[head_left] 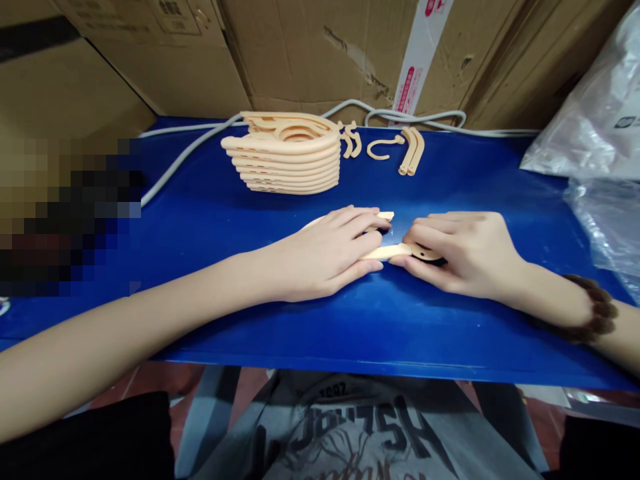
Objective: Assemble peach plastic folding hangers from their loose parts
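Observation:
My left hand [340,250] lies over a cream plastic hanger part [387,253] on the blue table, its thumb and fingers closed around it. A pale tip of the same colour shows past its fingers, and most of that part is hidden under the palm. My right hand [460,250] pinches the other end of the part, where a small dark hole shows. The two thumbs almost meet in front of it. Behind my left hand stands a stack of cream plastic hangers [287,163]. Beside the stack lie a loose hanger hook [379,143] and two short curved arms [413,152].
More small cream pieces [351,141] lie against the stack. A grey-white cable [193,148] runs along the back of the blue table [300,333]. Cardboard boxes [320,53] stand behind it. Clear plastic bags [595,113] are at the right. The left side is partly blurred out.

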Demonstrator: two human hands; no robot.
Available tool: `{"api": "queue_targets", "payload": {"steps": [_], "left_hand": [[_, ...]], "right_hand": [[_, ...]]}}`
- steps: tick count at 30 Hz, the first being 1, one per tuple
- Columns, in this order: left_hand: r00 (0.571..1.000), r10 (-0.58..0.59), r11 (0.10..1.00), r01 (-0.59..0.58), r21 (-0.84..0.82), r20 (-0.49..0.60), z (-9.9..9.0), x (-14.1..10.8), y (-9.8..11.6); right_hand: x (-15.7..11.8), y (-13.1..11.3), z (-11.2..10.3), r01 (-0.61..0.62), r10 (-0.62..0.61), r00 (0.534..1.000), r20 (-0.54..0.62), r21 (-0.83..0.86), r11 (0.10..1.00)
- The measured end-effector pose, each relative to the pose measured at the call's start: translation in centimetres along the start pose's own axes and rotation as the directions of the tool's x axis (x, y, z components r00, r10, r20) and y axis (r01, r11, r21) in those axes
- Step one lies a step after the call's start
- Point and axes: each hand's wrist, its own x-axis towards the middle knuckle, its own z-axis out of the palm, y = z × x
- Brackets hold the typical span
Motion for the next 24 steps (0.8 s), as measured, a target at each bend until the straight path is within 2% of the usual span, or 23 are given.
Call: {"api": "queue_targets", "payload": {"steps": [5, 13, 19, 24], "left_hand": [[0.999, -0.02, 0.99, 0.015, -0.14, -0.03, -0.55, 0.02, -0.2], [0.999, -0.018, 0.989, 0.011, -0.151, -0.05, -0.97, -0.16, -0.64], [0.988, -0.043, 0.984, 0.016, -0.177, -0.15, -0.72, 0.02, -0.92], [0.981, -0.065, 0.983, 0.032, -0.18, -0.182, -0.38, 0.06, -0.93]], "right_hand": [[0.03, -0.51, -0.25, 0.097, -0.096, 0.995, -0.022, 0.016, 0.995], [0.07, -0.21, -0.66, 0.24, -0.24, 0.968, -0.074, -0.018, 0.971], [0.21, -0.18, -0.5, 0.265, -0.265, 0.96, -0.093, -0.015, 0.964], [0.35, -0.06, -0.37, 0.27, -0.268, 0.962, -0.058, 0.018, 0.963]]}}
